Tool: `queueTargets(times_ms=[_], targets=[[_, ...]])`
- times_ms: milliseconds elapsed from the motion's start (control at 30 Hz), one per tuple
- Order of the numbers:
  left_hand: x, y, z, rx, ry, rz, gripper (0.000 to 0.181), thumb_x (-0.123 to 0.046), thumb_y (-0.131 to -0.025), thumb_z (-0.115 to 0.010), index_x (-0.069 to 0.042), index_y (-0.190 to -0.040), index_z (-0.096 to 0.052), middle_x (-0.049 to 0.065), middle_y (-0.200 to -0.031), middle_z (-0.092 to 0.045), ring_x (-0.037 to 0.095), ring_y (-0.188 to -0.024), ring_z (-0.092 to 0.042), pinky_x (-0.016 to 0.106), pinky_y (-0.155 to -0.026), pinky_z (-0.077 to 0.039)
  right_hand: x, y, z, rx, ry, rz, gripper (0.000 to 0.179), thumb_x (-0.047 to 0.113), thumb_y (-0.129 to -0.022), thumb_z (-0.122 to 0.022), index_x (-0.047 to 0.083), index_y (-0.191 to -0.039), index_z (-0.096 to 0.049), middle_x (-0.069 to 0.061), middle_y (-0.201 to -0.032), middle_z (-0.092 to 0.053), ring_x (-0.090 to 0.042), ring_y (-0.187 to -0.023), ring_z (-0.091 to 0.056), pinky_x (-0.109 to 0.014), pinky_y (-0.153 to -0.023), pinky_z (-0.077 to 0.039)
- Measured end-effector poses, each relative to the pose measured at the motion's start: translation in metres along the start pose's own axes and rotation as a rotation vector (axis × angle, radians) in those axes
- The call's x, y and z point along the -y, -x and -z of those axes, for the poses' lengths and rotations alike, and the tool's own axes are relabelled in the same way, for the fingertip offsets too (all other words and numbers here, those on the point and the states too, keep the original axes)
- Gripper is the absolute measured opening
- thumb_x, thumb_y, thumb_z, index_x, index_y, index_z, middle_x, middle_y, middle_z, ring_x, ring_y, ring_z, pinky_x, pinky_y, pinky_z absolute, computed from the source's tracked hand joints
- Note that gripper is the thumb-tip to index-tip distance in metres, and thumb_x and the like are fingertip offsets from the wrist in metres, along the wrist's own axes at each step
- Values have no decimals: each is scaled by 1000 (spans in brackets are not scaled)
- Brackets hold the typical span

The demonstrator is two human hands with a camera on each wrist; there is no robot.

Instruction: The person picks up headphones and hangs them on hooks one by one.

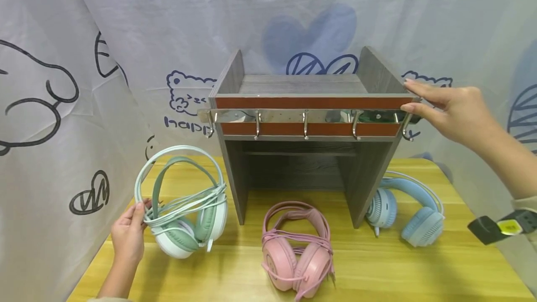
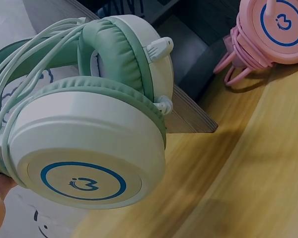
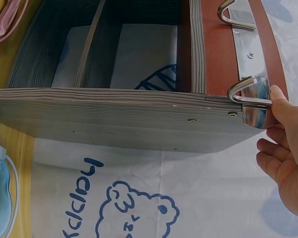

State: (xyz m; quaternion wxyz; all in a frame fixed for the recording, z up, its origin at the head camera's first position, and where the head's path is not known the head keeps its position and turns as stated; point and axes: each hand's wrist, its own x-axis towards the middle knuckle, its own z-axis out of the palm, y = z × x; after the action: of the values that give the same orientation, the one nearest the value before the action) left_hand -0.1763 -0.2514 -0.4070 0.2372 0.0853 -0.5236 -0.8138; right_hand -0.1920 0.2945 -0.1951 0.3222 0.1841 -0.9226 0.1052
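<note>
My left hand (image 1: pixel 128 234) grips a mint-green and white headset (image 1: pixel 218 218) by the side of its headband, with its cable wound in a bundle across it. In the left wrist view, the headset's white ear cup (image 2: pixel 84 144) with a blue ring fills the middle, over the table's left part. A grey wooden shelf (image 1: pixel 230 153) stands at the centre, with a metal hook rail (image 1: pixel 285 116) along its red-brown front. My right hand (image 1: pixel 459 111) pinches the right end of that rail, thumb in front, beside the last hook (image 3: pixel 248 94).
A pink headset (image 1: pixel 297 255) with wound cable lies before the shelf. To the shelf's right, a blue headset (image 1: pixel 419 218) rests on the yellow wooden table (image 1: pixel 377 274). Printed cloth (image 1: pixel 201 22) hangs behind and at both sides.
</note>
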Motion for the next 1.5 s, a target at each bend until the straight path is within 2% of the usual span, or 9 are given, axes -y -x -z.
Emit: queueTargets(times_ms=[100,233,333,500,733,867,1133,1300,1500], targets=[[-3,2,-1,-1,26,-1,17,-5,-88,-54,-9,-83,-70,-1,-79,-72,5,-72,-67,14,-63,-53,0,0,-1,-5,-1,2,47,19,-77,-69,6,-121,-57,-22,-117,-57,-39,-72,-63,-3,-49,-27],[-5,4,-2,44,38,-21,17,-4,-88,-53,-7,-84,-70,1,-81,-72,7,-73,-68,16,-66,-53,0,-1,-1,-10,24,12,47,21,-77,-70,7,-120,-58,-21,-116,-58,-17,-53,-56,-7,-47,-26],[-8,7,-4,87,58,-39,18,-3,-89,-51,-4,-86,-69,2,-83,-72,9,-74,-68,17,-68,-54,0,-1,-2,-8,37,13,47,25,-78,-69,7,-120,-58,-21,-115,-58,-6,-49,-46,-9,-46,-25],[-13,11,-6,139,103,-65,20,-2,-90,-49,-2,-87,-69,4,-82,-72,10,-76,-68,17,-70,-53,0,-1,-1,-12,41,19,47,25,-78,-68,7,-120,-58,-22,-115,-58,-6,-47,-44,-10,-45,-25],[-17,11,-10,153,122,-96,19,-3,-90,-49,-2,-89,-68,7,-81,-72,12,-77,-68,19,-71,-53,0,-2,-1,-20,38,23,46,24,-80,-67,7,-122,-56,-22,-116,-58,0,-44,-33,-12,-43,-24],[-18,12,-13,228,188,-126,20,-1,-91,-47,1,-91,-67,8,-84,-72,14,-79,-68,20,-72,-53,1,-1,0,-14,45,18,46,23,-81,-66,8,-123,-56,-22,-116,-57,-2,-41,-28,-14,-41,-23],[-19,15,-19,458,323,-188,26,7,-92,-37,7,-97,-63,15,-91,-70,18,-87,-67,21,-76,-53,2,-3,0,-15,54,23,46,24,-81,-66,7,-122,-56,-22,-116,-58,-2,-42,-30,-13,-42,-23],[-22,20,-25,533,338,-214,28,9,-93,-34,9,-99,-62,16,-95,-69,20,-91,-67,22,-79,-52,2,-3,0,-10,58,21,47,23,-81,-66,8,-123,-55,-22,-116,-57,-2,-43,-30,-13,-43,-23],[-24,23,-33,619,346,-252,30,11,-92,-31,11,-102,-59,17,-98,-68,21,-94,-66,23,-82,-51,-1,0,-2,-7,54,12,47,23,-80,-67,8,-123,-56,-22,-116,-57,-4,-46,-39,-11,-44,-24]])
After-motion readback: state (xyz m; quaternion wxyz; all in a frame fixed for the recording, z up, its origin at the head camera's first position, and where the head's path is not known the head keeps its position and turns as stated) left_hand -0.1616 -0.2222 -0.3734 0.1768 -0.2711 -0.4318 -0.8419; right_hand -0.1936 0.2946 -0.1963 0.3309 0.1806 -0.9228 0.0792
